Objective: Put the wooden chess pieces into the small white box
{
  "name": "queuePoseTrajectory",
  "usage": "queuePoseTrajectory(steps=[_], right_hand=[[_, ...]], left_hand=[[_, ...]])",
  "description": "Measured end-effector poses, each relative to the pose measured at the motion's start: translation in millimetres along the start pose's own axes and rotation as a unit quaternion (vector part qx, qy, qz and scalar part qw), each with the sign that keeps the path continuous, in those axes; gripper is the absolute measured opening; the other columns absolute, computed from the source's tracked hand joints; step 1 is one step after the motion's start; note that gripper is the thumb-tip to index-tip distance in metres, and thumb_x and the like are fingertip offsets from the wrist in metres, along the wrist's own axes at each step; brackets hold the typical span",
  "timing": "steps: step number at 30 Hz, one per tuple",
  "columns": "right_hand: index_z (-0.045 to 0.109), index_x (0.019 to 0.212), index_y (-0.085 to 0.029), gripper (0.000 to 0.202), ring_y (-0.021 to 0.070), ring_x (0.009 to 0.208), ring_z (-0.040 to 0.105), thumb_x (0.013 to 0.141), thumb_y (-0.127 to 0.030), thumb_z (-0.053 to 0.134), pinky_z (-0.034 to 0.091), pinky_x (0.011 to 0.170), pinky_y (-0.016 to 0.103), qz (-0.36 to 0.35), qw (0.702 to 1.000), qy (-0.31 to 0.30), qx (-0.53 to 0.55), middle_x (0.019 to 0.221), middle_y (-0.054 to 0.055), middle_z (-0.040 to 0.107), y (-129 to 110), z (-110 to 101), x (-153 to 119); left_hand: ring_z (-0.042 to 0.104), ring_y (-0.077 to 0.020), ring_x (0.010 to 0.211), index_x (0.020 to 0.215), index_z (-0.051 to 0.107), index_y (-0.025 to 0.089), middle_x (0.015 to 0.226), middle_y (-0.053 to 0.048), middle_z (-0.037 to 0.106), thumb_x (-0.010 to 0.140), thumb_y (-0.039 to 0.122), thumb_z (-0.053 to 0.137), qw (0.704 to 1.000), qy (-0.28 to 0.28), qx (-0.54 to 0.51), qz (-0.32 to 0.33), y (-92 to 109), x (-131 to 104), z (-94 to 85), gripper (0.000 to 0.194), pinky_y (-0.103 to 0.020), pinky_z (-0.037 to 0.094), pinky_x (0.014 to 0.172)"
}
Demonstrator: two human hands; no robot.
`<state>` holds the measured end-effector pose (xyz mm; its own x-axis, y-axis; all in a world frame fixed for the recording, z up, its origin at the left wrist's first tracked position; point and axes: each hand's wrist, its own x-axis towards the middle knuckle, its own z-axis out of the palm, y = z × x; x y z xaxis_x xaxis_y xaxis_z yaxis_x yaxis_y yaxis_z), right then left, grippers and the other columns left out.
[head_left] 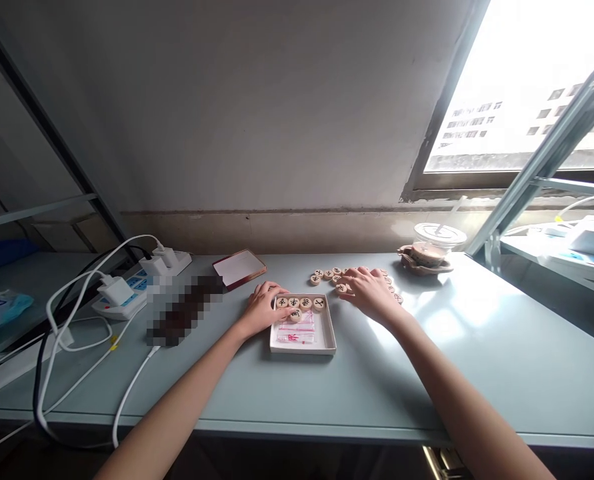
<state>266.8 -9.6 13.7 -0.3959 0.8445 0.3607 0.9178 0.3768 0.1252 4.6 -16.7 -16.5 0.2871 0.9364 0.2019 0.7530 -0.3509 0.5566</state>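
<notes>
On desk: left hand (263, 308) fingers piece (295, 315) in box (327, 337); right hand (371, 292) spread flat over pieces (321, 274); characters unreadable.

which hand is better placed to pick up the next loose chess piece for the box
Right. The right hand already rests on the loose pieces beside the box; the left hand sits at the box's row.

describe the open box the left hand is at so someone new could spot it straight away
Start at the grey table under the window. At mid-table, between the two hands, lies a shallow white box with round wooden discs along its far edge. The red-edged lid behind it holds nothing.
</notes>
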Motion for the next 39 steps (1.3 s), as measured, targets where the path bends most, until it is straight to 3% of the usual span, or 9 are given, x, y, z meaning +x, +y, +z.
queuePoseTrajectory(steps=[7, 15, 21, 25, 27, 31, 39], right_hand=[[0.061, 0.091, -0.02, 0.018, 0.0213, 0.083, 0.048, 0.086, -0.029, 0.047, 0.024, 0.072, 0.033, -0.004, 0.999, -0.009, -0.043, 0.089, 0.007, 0.062, 1.1, 9.2, 1.4], [0.062, 0.079, -0.018, 0.017, 0.0221, 0.079, 0.047, 0.084, -0.025, 0.047, 0.022, 0.068, 0.033, 0.015, 0.999, 0.001, -0.045, 0.084, 0.01, 0.064, -6.1, 3.4, 2.4], [0.062, 0.08, -0.019, 0.015, 0.0218, 0.078, 0.049, 0.083, -0.028, 0.05, 0.022, 0.071, 0.033, 0.023, 1.0, 0.004, 0.008, 0.077, 0.006, 0.066, -4.9, 5.1, 2.7], [0.063, 0.081, -0.022, 0.019, 0.0203, 0.077, 0.053, 0.083, -0.036, 0.051, 0.025, 0.073, 0.032, 0.046, 0.995, 0.006, 0.092, 0.075, 0.003, 0.066, -8.0, -5.5, 2.9], [0.062, 0.085, -0.024, 0.02, 0.0184, 0.076, 0.054, 0.084, -0.041, 0.05, 0.027, 0.074, 0.031, 0.024, 0.987, 0.0, 0.157, 0.078, 0.001, 0.066, -14.7, -13.4, 2.5], [0.062, 0.086, -0.026, 0.02, 0.0162, 0.077, 0.055, 0.081, -0.044, 0.055, 0.03, 0.077, 0.031, -0.086, 0.968, -0.034, 0.231, 0.083, -0.001, 0.065, -37.1, -21.3, 0.4], [0.064, 0.085, -0.025, 0.016, 0.0196, 0.087, 0.051, 0.083, -0.038, 0.055, 0.029, 0.076, 0.032, -0.163, 0.974, -0.009, 0.16, 0.088, 0.003, 0.064, -59.3, -15.6, -1.5]], left_hand=[[0.045, -0.0224, 0.108, 0.097, 0.059, 0.025, 0.11, -0.004, 0.05, 0.071, 0.047, 0.061, 0.998, -0.025, -0.06, 0.004, -7.2, 1.6, -2.2, 0.035, -0.034, 0.034, 0.098], [0.043, -0.0227, 0.111, 0.097, 0.059, 0.025, 0.111, -0.004, 0.049, 0.072, 0.044, 0.06, 0.997, -0.031, -0.075, 0.0, -6.1, 0.3, -3.7, 0.031, -0.034, 0.033, 0.098], [0.041, -0.023, 0.113, 0.098, 0.059, 0.025, 0.112, -0.003, 0.048, 0.073, 0.045, 0.06, 0.997, -0.039, -0.073, -0.003, -4.6, -0.7, -5.4, 0.032, -0.033, 0.034, 0.098], [0.042, -0.0223, 0.112, 0.097, 0.059, 0.025, 0.112, -0.004, 0.049, 0.074, 0.043, 0.059, 0.997, -0.037, -0.074, 0.0, -4.1, -0.6, -5.4, 0.03, -0.033, 0.033, 0.097], [0.042, -0.0224, 0.111, 0.097, 0.059, 0.024, 0.112, -0.004, 0.049, 0.073, 0.043, 0.059, 0.997, -0.038, -0.072, 0.002, -4.3, -0.5, -5.4, 0.03, -0.033, 0.034, 0.097], [0.042, -0.0235, 0.111, 0.098, 0.059, 0.025, 0.113, -0.003, 0.049, 0.072, 0.045, 0.06, 0.997, -0.038, -0.065, 0.005, -5.4, -0.5, -5.2, 0.032, -0.035, 0.033, 0.098], [0.041, -0.0232, 0.111, 0.098, 0.059, 0.026, 0.112, -0.003, 0.05, 0.072, 0.045, 0.06, 0.997, -0.033, -0.065, -0.001, -4.0, -0.7, -5.2, 0.032, -0.035, 0.033, 0.098]])
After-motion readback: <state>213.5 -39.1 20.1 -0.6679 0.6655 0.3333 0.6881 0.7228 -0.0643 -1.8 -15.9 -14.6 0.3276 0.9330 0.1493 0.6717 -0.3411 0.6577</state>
